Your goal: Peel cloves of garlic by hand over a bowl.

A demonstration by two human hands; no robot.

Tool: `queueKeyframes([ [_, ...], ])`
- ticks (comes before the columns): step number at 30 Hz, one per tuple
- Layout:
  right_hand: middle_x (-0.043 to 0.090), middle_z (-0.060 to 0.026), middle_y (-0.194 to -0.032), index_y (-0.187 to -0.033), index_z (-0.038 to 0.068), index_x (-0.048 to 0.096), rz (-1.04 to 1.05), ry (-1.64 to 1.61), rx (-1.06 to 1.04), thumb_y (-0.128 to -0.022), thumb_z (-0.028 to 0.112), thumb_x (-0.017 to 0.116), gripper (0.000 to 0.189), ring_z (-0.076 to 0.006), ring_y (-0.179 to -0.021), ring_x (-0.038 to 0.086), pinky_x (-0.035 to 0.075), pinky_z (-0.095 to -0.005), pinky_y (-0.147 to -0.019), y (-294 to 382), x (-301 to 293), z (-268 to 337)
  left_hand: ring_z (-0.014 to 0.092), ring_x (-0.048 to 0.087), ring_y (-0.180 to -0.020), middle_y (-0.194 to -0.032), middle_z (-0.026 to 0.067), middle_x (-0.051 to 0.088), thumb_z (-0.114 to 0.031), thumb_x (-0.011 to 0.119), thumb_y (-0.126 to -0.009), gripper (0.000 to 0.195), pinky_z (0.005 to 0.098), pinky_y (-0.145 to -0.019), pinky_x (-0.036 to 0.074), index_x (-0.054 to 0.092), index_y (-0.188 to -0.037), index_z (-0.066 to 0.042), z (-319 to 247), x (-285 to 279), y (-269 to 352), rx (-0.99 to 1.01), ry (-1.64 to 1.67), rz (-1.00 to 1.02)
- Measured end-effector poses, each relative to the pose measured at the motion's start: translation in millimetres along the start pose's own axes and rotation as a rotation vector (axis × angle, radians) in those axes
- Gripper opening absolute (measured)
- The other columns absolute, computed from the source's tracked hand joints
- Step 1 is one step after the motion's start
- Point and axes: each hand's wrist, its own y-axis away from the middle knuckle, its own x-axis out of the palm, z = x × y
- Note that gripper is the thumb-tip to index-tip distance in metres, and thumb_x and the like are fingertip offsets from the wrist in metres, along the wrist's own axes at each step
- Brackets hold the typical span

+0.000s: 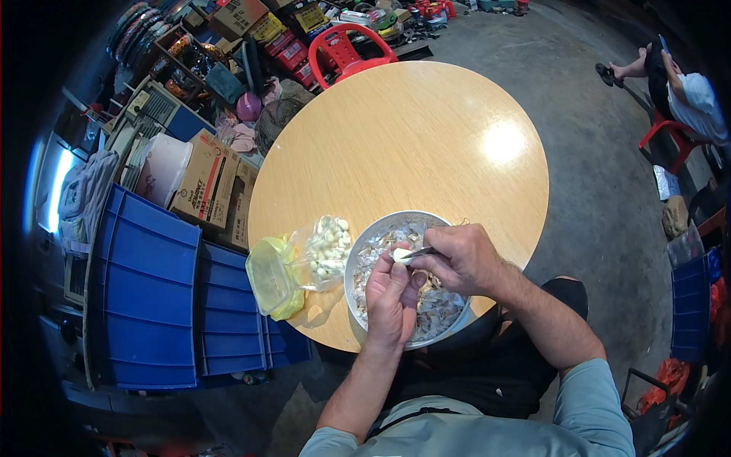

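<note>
Over a white round basin (351, 285), my left hand (394, 294) pinches a pale peeled clove, which looks like garlic (401, 255), between thumb and fingers. My right hand (465, 257) grips a small dark-bladed knife (421, 252), and its tip touches the clove. Papery skins and unpeeled cloves (437, 314) fill much of the basin below. Left of the basin, a clear plastic bag (325, 251) holds many peeled cloves. Beside that bag lies an empty clear plastic container (268, 285) on a yellow plastic bag (294, 305). The knife's handle is hidden in my right hand.
The round wooden table (400, 143) carries these things. A red plastic chair (345, 48) stands at its far side. Blue plastic crates (148, 297) and cardboard boxes (205, 177) are on the left. A person (688, 103) sits on a red chair at the far right.
</note>
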Motion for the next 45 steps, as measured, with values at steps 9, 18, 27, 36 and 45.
queueKeyframes([
  [9, 0.065, -0.0127, -0.066, -0.082, 0.005, 0.062, 0.149, -0.031, 0.066, -0.089, 0.031, 0.07, 0.029, -0.0287, -0.062, 0.067, 0.052, -0.0416, -0.056, 0, -5, 0, 0.014, 0.062, -0.107, -0.121, 0.0108, 0.063, -0.006, 0.057, -0.1, 0.027, 0.0288, -0.092, 0.053, 0.052, -0.127, -0.003, 8, 1, -3, 0.082, -0.048, -0.047],
  [18, 0.065, -0.0128, -0.067, -0.082, 0.005, 0.06, 0.2, -0.095, 0.08, -0.087, 0.026, 0.071, 0.024, -0.0301, -0.064, 0.068, 0.052, -0.0422, -0.058, 1, -12, 4, 0.016, 0.064, -0.107, -0.13, 0.0179, 0.059, -0.001, 0.056, -0.099, 0.026, 0.0274, -0.083, 0.056, 0.049, -0.124, -0.004, -2, -6, -11, 0.114, -0.089, -0.145],
  [27, 0.063, -0.0132, -0.079, -0.091, 0.004, 0.054, 0.122, 0.085, 0.074, -0.086, 0.017, 0.069, 0.02, -0.0325, -0.074, 0.067, 0.052, -0.0444, -0.063, 2, 0, -6, 0.011, 0.063, -0.098, -0.122, 0.0119, 0.063, 0.007, 0.058, -0.095, 0.031, 0.0219, -0.079, 0.052, 0.055, -0.125, 0.001, 1, -13, -10, 0.203, -0.563, -0.101],
  [36, 0.061, -0.0151, -0.081, -0.093, 0.003, 0.051, 0.166, 0.119, 0.074, -0.088, 0.015, 0.064, 0.018, -0.0345, -0.077, 0.066, 0.052, -0.0455, -0.065, 2, 1, -4, 0.01, 0.062, -0.104, -0.127, 0.012, 0.064, 0.009, 0.049, -0.097, 0.034, 0.0235, -0.078, 0.055, 0.059, -0.129, 0.003, 0, -10, -7, 0.165, -0.68, -0.089],
  [45, 0.064, -0.0131, -0.081, -0.094, 0.004, 0.052, 0.208, 0.055, 0.071, -0.088, 0.025, 0.071, 0.029, -0.0319, -0.078, 0.067, 0.052, -0.0434, -0.066, 1, -6, -1, 0.011, 0.066, -0.092, -0.118, 0.0114, 0.069, -0.001, 0.057, -0.099, 0.029, 0.0232, -0.07, 0.054, 0.061, -0.128, 0.002, -3, -20, -10, 0.149, -0.615, 0.006],
])
